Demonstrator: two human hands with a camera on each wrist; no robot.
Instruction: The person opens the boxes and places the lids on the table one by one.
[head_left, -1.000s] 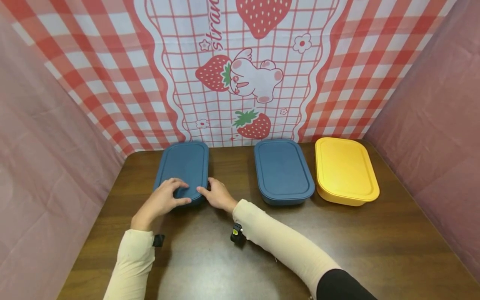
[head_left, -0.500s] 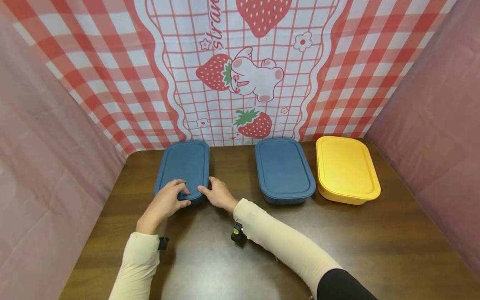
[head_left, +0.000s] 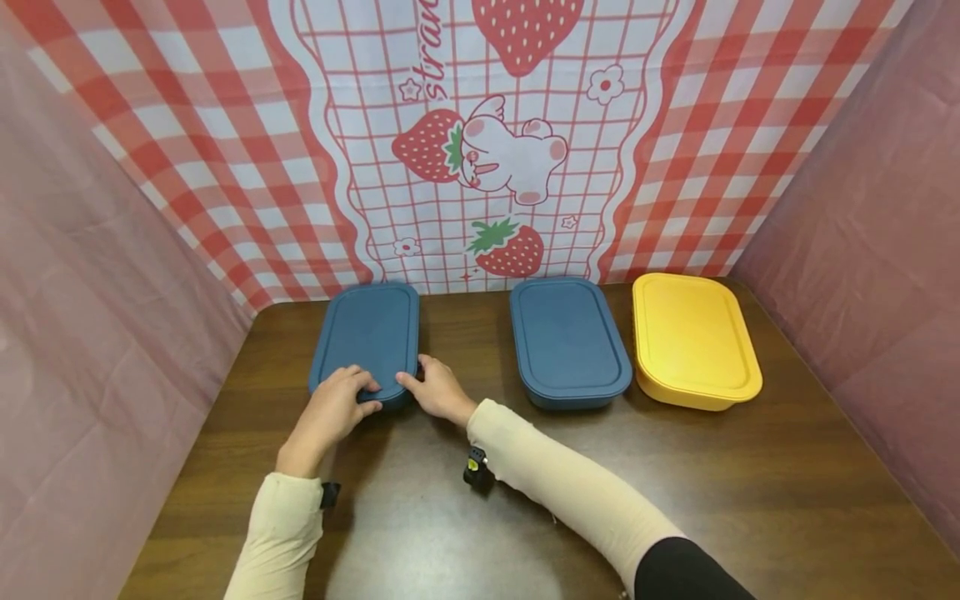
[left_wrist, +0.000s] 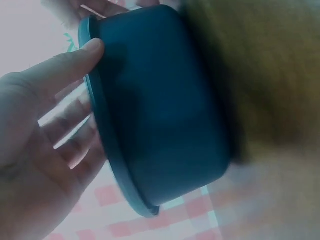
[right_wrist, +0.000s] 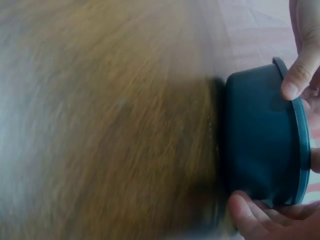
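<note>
Left grip (head_left: 332, 410) pinches the near rim of the leftmost blue box (head_left: 375, 337), thumb against the edge, fingers on top; right grip (head_left: 437, 390) holds its right side. Three boxes share the tabletop (head_left: 750, 483): this one, one other blue box (head_left: 570, 337) and, just beside that, one yellow box (head_left: 693, 337).

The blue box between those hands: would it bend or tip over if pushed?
That blue box is probably stiff, since its walls look smooth and undented. Lying low and broad on the table, it would likely slide rather than tip.
</note>
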